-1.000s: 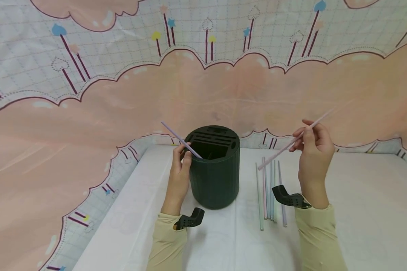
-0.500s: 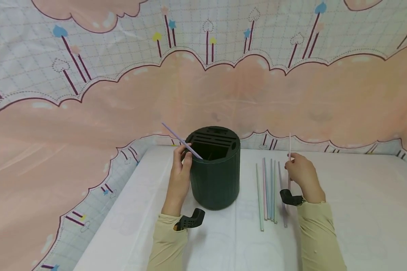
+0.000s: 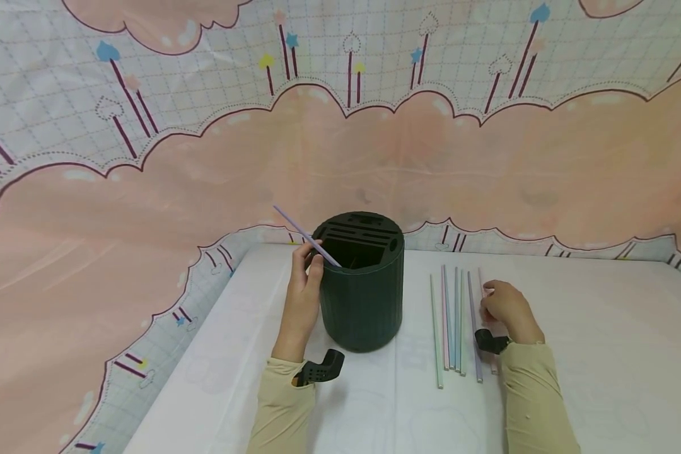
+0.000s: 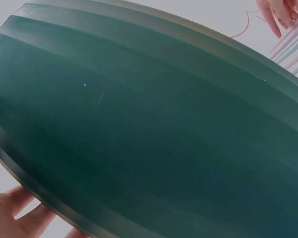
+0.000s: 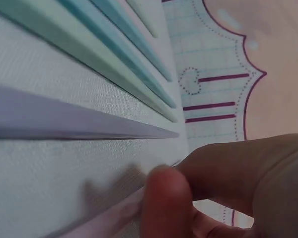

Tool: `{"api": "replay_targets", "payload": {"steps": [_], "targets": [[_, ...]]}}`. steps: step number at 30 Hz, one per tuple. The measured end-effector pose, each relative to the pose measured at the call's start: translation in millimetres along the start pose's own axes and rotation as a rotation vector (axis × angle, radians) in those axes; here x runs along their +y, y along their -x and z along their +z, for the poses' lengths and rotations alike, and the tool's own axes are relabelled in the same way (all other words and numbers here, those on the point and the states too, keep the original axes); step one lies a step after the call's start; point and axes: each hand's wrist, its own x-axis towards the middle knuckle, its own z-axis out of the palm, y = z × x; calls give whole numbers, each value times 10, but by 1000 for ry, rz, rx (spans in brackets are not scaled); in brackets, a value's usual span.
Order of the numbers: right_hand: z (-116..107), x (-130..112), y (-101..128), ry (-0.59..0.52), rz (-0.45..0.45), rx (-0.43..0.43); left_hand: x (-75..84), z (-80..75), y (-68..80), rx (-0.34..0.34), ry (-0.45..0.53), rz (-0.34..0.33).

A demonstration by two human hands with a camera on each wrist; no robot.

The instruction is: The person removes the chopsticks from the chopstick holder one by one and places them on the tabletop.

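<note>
A dark green round pen holder (image 3: 362, 309) stands upright on the white table, with slots and a large opening in its top. My left hand (image 3: 302, 302) grips its left side near the rim; in the left wrist view, fingers (image 4: 37, 218) lie along its wall. A thin lavender pencil (image 3: 295, 227) slants across the rim beside that hand's fingertips, its lower end at the opening. My right hand (image 3: 507, 306) pinches a pale pink pencil (image 5: 109, 213) between thumb and finger, low at the tabletop. Part of that pencil is hidden by the hand and wrist camera.
Left of the right hand, several pastel pencils lie roughly parallel, including a lavender pencil (image 3: 474, 328) and a green pencil (image 3: 436, 334). The white table (image 3: 215, 384) meets a patterned pink cloth (image 3: 204, 189) behind it and at its left.
The right hand has come down with the pink pencil, turning it from a raised slant to lying beside the other pencils. The left hand, holder and slanted lavender pencil have stayed in place.
</note>
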Motion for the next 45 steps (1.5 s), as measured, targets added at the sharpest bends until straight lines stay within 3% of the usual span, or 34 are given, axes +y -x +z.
{"api": "replay_targets", "payload": {"steps": [3, 6, 13, 21, 27, 30, 35, 39, 41, 45], "targets": [[8, 4, -26, -35, 18, -7, 8, -1, 2, 1, -1, 1], [-26, -59, -37, -115, -4, 42, 17, -5, 7, 0, 5, 0], [-179, -384, 41, -272, -219, 354, 27, -3, 14, -4, 9, 8], [-265, -831, 261, -473, -451, 633, -14, -12, 10, -7, 27, 48], [-242, -1182, 501, -822, -675, 623, -38, -11, 6, 1, 13, 55], [-203, -1360, 642, -909, -749, 589, -64, -12, -10, -5, 28, 56], [-73, -1608, 824, -817, -885, 452, -248, -27, -70, -7, 33, 54], [100, -1730, 863, -659, -1009, 320, -357, -30, -80, 2, 28, 50], [200, -1753, 830, -573, -1060, 318, -365, -25, -76, 2, 28, 51], [355, -1771, 756, -408, -1095, 413, -293, -15, -66, 6, 21, 50]]}}
